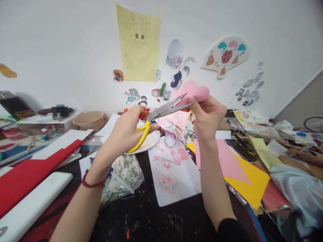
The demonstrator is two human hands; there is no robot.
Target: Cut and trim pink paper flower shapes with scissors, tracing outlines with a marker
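Observation:
My left hand (pixel 130 127) grips a pair of scissors (pixel 158 112) with red and yellow handles. Their blades are parted and point right, up against a pink paper cutout (pixel 193 90) with a rounded, lobed edge. That cutout is pinched in my right hand (pixel 208 116), raised in front of the wall; part of it is hidden behind the fingers. Below both hands lies a white sheet (pixel 180 188) bearing a pink flower-like piece (pixel 168 182) and several pink paper scraps (pixel 174 156).
A clear bag of white items (pixel 127 171) sits left of the sheet. Pink paper (pixel 222 154) and orange-yellow paper (pixel 252 181) lie to the right. Red material (pixel 37 171) and a long white object (pixel 37 205) stretch along the left. Another person's hand (pixel 302 156) is at far right.

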